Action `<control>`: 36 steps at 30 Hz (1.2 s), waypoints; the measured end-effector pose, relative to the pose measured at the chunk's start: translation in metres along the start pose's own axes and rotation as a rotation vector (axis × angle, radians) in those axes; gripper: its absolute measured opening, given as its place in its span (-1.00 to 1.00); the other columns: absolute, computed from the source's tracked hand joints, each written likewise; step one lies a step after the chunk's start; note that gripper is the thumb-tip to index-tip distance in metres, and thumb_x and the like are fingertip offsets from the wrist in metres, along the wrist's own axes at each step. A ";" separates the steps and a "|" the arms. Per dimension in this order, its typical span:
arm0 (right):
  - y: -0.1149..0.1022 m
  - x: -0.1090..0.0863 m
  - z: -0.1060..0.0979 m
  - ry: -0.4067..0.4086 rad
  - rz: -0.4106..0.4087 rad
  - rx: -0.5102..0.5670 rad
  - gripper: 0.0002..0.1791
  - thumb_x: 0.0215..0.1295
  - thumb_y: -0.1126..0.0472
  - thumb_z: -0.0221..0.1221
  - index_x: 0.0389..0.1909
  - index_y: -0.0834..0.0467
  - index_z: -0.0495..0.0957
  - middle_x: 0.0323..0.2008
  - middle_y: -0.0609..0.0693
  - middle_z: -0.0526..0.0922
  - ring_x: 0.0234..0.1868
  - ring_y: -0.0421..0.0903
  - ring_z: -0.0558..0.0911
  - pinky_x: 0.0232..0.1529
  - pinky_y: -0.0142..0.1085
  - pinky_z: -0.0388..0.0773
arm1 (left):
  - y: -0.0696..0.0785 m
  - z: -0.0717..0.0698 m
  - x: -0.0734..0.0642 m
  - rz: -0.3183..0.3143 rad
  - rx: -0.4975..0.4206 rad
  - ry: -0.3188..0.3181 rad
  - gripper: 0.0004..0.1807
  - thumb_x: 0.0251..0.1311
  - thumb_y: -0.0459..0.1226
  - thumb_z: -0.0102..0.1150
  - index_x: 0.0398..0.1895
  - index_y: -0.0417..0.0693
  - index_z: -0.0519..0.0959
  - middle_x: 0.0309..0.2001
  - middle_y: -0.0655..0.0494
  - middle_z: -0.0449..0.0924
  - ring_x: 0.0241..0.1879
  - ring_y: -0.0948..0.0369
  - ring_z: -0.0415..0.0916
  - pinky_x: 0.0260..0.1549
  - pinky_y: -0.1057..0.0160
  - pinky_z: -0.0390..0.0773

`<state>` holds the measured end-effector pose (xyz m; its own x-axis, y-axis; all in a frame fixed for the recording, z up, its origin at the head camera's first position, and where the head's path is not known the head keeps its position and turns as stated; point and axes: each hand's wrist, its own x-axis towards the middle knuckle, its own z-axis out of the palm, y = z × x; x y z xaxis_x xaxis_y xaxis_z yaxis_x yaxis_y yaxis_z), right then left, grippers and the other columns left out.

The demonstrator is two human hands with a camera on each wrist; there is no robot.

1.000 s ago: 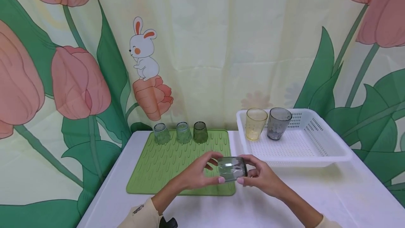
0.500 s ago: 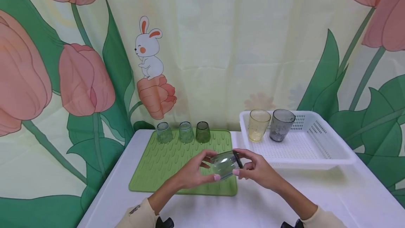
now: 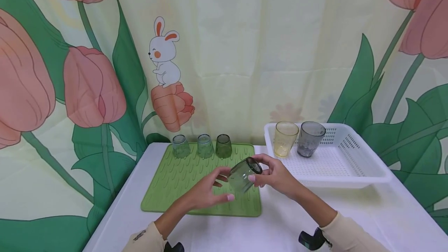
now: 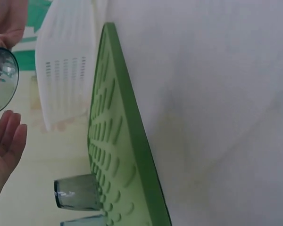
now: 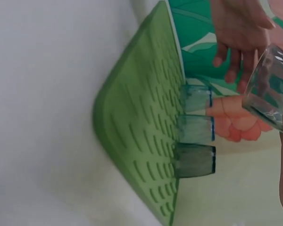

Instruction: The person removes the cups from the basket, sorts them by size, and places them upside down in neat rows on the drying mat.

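Note:
A clear greyish drinking glass (image 3: 241,178) is held tilted above the right part of a green drying mat (image 3: 175,189). My right hand (image 3: 276,174) pinches it near its dark, thick end, which points up and right. My left hand (image 3: 203,192) lies beside the glass's other end, fingers loosely extended and thumb apart; in the right wrist view the left hand (image 5: 240,37) hangs with spread fingers close to the glass. In the left wrist view the glass's round end (image 4: 4,82) shows. Three small glasses, bluish (image 3: 181,149), bluish-green (image 3: 205,149) and dark (image 3: 223,149), stand along the mat's far edge.
A white perforated plastic basket (image 3: 343,178) stands right of the mat, with a yellow glass (image 3: 284,143) and a grey glass (image 3: 309,143) in its left part. White cloth (image 3: 224,236) covers the table. A printed curtain (image 3: 224,49) hangs behind.
The glass has gone from nearly level between both hands to tilted, its dark end raised. My left thumb and fingers have come away from it; my right hand has risen slightly and moved left.

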<state>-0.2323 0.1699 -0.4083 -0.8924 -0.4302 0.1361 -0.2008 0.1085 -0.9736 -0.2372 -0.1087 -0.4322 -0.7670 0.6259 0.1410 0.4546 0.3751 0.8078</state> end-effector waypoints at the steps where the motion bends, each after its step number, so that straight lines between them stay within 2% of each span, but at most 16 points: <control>1: -0.002 0.004 -0.001 0.013 0.003 -0.007 -0.38 0.23 0.25 0.35 0.28 0.27 0.37 -0.26 0.01 0.71 -0.44 -0.06 0.71 -0.40 -0.26 0.64 | -0.002 -0.001 -0.001 -0.007 0.002 0.010 -0.22 0.24 -0.03 0.34 0.46 0.06 0.22 0.26 0.08 0.46 0.20 0.13 0.47 0.17 0.14 0.52; 4: -0.007 0.014 -0.002 0.050 0.006 -0.033 -0.38 0.23 0.21 0.36 0.28 0.24 0.40 -0.30 0.05 0.72 -0.45 -0.01 0.72 -0.42 -0.23 0.65 | -0.009 -0.005 -0.006 -0.028 0.010 0.043 -0.21 0.25 -0.03 0.34 0.47 0.04 0.21 0.25 0.05 0.47 0.19 0.11 0.48 0.17 0.12 0.51; 8: -0.012 0.029 -0.005 0.097 0.028 -0.072 -0.35 0.23 0.16 0.37 0.30 0.24 0.40 -0.08 0.15 0.67 -0.46 -0.02 0.73 -0.42 -0.22 0.67 | -0.023 -0.010 -0.016 -0.060 0.005 0.060 -0.24 0.26 -0.06 0.34 0.45 0.02 0.24 0.22 0.00 0.49 0.19 0.01 0.49 0.16 0.03 0.51; 13: -0.011 0.045 -0.009 0.151 0.070 -0.110 -0.29 0.19 0.16 0.41 0.33 0.24 0.38 0.06 0.26 0.57 -0.50 -0.07 0.69 -0.42 -0.26 0.63 | -0.041 -0.016 -0.031 -0.119 0.011 0.048 -0.28 0.27 -0.02 0.32 0.41 -0.05 0.29 0.20 -0.11 0.50 0.17 -0.07 0.49 0.13 -0.08 0.51; 20: -0.004 0.061 -0.012 0.202 0.102 -0.168 -0.28 0.17 0.19 0.42 0.33 0.27 0.38 0.14 0.29 0.54 -0.49 -0.07 0.70 -0.38 -0.19 0.67 | -0.063 -0.029 -0.047 -0.173 0.050 0.054 -0.32 0.29 -0.03 0.32 0.37 -0.14 0.36 0.15 -0.10 0.53 0.11 -0.03 0.51 0.05 -0.01 0.55; 25: 0.002 0.073 -0.011 0.250 0.150 -0.153 -0.26 0.15 0.24 0.41 0.34 0.31 0.35 0.16 0.29 0.51 -0.48 -0.10 0.72 -0.33 -0.23 0.70 | -0.076 -0.036 -0.055 -0.204 0.067 0.065 -0.36 0.29 -0.02 0.30 0.32 -0.14 0.40 0.12 -0.07 0.55 0.07 0.01 0.53 0.01 0.05 0.56; 30: 0.006 0.086 -0.009 0.304 0.191 -0.142 -0.25 0.15 0.29 0.38 0.35 0.36 0.32 0.21 0.32 0.46 -0.47 -0.13 0.73 -0.27 -0.21 0.73 | -0.084 -0.040 -0.064 -0.237 0.067 0.062 -0.38 0.30 0.00 0.29 0.29 -0.15 0.42 0.14 -0.06 0.56 0.10 0.03 0.53 0.06 0.03 0.55; 36: 0.009 0.098 -0.007 0.378 0.238 -0.223 -0.26 0.13 0.29 0.38 0.33 0.35 0.34 0.22 0.31 0.47 -0.42 -0.11 0.74 -0.30 -0.30 0.71 | -0.086 -0.050 -0.072 -0.256 0.049 0.056 -0.43 0.29 -0.03 0.30 0.24 -0.19 0.48 0.16 -0.09 0.56 0.12 0.00 0.51 0.08 -0.03 0.53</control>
<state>-0.3244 0.1352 -0.4021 -0.9997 -0.0192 0.0120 -0.0183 0.3713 -0.9283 -0.2437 -0.2204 -0.4826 -0.8833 0.4678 -0.0319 0.2628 0.5502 0.7926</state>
